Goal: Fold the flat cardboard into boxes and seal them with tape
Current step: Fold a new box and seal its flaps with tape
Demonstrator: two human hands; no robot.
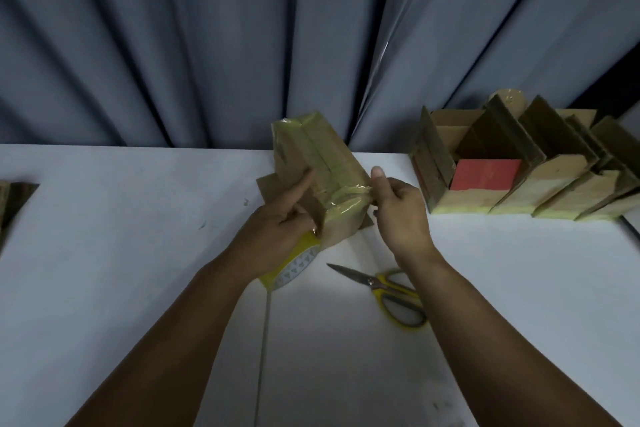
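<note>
**Taped box held over the table by both hands**

A cardboard box (322, 170), its seam covered in shiny tape, is held tilted above the middle of the white table (138, 253), with its far end raised toward the grey curtain (207, 28). It is steadied from the left by the left hand (277, 232). The index finger is laid straight against the box's side, and the other fingers are curled round a yellow tape roll (294, 267) tucked under the palm. A strip of tape (349, 193) across the near end is pinched at the right edge by the right hand (401, 215). Yellow-handled scissors (384, 288) are laid on the table, partly hidden by the right forearm. A row of folded boxes (554, 180) is lined up at the far right, one showing a red panel (485, 174). Flat cardboard (14, 198) is seen at the left edge.
</note>
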